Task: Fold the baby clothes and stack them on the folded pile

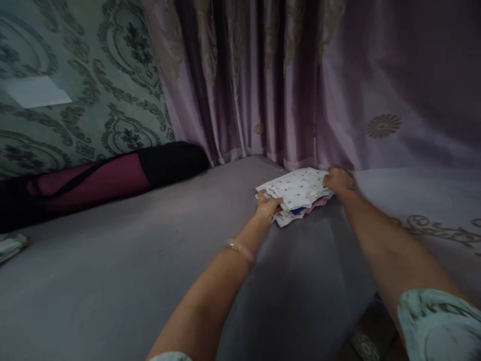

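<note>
A stack of folded cloths (300,186) lies at the far corner of the grey-covered surface, close to the curtain. Its top layer is white with small scattered prints; blue, pink and white edges show beneath. My left hand (267,204) grips the near left corner, thumb on top and fingers partly hidden under the layers. At the right end my right hand (338,180) is closed on the stack's edge, its fingertips partly out of sight. A pale bangle (240,249) circles my left wrist.
A long black and maroon bag (97,178) lies along the patterned wall. Purple curtains (300,90) hang behind the grey surface (143,265) and down its right side. A small patterned item (12,246) sits at the left edge. White paper (37,92) shows against the wall.
</note>
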Action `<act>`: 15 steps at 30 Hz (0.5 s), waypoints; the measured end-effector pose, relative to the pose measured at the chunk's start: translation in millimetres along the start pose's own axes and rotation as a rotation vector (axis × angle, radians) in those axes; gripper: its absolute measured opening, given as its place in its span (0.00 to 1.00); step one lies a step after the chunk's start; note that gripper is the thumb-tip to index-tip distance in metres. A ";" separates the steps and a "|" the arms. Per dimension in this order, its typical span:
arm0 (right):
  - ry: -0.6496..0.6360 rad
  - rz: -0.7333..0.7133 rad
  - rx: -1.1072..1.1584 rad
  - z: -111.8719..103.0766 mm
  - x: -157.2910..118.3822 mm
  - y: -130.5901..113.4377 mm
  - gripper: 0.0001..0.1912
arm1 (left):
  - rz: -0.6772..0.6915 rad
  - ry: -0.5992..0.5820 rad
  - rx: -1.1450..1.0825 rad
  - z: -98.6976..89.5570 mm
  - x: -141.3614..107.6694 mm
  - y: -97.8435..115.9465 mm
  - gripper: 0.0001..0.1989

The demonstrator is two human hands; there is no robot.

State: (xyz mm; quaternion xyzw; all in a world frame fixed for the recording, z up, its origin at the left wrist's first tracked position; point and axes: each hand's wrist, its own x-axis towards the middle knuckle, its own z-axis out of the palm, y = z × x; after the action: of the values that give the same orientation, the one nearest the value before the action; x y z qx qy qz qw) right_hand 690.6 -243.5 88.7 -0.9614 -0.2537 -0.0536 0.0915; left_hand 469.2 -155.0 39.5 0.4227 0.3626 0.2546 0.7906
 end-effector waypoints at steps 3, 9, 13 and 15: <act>0.037 -0.008 -0.017 -1.2 -7.7 -13.8 0.20 | 0.022 -0.042 0.113 -10.3 -8.6 0.9 0.32; -0.115 -0.292 0.065 8.3 -41.1 -66.4 0.29 | -0.032 -0.068 0.210 -57.7 -19.2 -2.0 0.17; -0.184 -0.417 0.008 25.4 -67.2 -96.3 0.34 | -0.043 -0.074 0.119 -101.7 -30.4 -2.5 0.10; -0.204 -0.394 -0.038 34.1 -71.0 -108.2 0.35 | -0.035 -0.097 0.072 -123.9 -37.8 -0.5 0.06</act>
State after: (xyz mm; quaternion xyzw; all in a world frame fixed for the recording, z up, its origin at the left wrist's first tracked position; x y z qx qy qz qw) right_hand 577.3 -178.1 60.9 -0.8953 -0.4435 0.0225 0.0349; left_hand 348.6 -122.2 5.6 0.4565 0.3402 0.2069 0.7957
